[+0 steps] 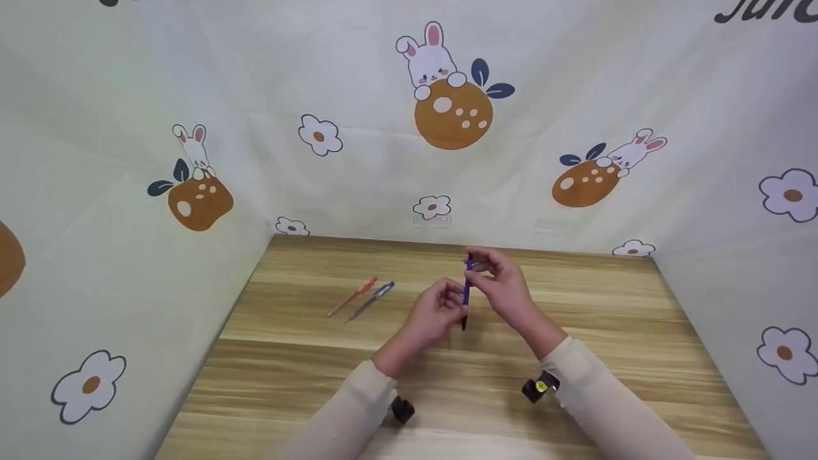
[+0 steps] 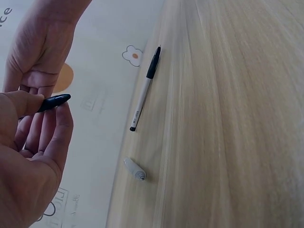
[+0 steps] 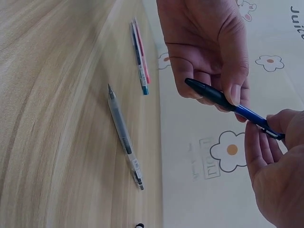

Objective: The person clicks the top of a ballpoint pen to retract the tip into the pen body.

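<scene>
A blue-purple pen with a black front end (image 1: 466, 294) is held nearly upright, tip down, between both hands above the table. My left hand (image 1: 436, 313) pinches its lower part near the black end, thumb against fingers. Higher up, my right hand (image 1: 501, 284) pinches the clip end between thumb and fingertips. In the right wrist view the blue barrel (image 3: 247, 114) shows between the left hand (image 3: 209, 52) and the right hand (image 3: 282, 164). From the left wrist, the black front end (image 2: 56, 101) sticks out past the left thumb, and the barrel is mostly hidden.
An orange-red pen (image 1: 353, 296) and a blue-grey pen (image 1: 370, 301) lie left of the hands on the wooden table (image 1: 287, 383). The left wrist view shows a white pen with a black grip (image 2: 145, 90) and a pale pen end (image 2: 135, 169). Printed cloth (image 1: 358, 179) walls the table.
</scene>
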Tool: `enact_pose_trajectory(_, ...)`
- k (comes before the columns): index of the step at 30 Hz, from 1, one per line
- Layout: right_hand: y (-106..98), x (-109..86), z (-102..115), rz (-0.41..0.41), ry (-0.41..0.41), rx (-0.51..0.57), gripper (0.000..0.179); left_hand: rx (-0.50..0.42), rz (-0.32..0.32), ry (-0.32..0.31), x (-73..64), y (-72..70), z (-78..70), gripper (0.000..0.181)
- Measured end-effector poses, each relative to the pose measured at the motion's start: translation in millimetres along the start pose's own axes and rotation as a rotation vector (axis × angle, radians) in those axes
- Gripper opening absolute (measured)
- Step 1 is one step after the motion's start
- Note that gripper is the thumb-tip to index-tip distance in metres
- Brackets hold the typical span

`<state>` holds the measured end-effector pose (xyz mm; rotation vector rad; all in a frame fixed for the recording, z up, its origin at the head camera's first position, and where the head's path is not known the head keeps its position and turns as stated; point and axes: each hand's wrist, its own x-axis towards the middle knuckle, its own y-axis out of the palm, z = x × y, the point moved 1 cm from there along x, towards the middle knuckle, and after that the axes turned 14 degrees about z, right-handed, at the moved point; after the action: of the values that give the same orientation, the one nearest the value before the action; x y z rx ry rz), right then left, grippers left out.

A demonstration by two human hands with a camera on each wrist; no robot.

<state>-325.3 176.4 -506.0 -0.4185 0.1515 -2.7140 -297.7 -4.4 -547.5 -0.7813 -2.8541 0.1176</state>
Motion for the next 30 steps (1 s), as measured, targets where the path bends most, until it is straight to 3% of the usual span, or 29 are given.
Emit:
enact_pose_trajectory(19,2.7,2.6,-1.9,-0.019,0.021,-0.03,0.04,0.037,0.007,-0.008,-2.5,-4.6,0.1,0.028)
enact_pose_trajectory(30,2.3,1.2,-6.6,-0.004,0.007,-0.066,0.041,0.066,0.022,-0.044,-2.4,-8.5,5.0,0.026)
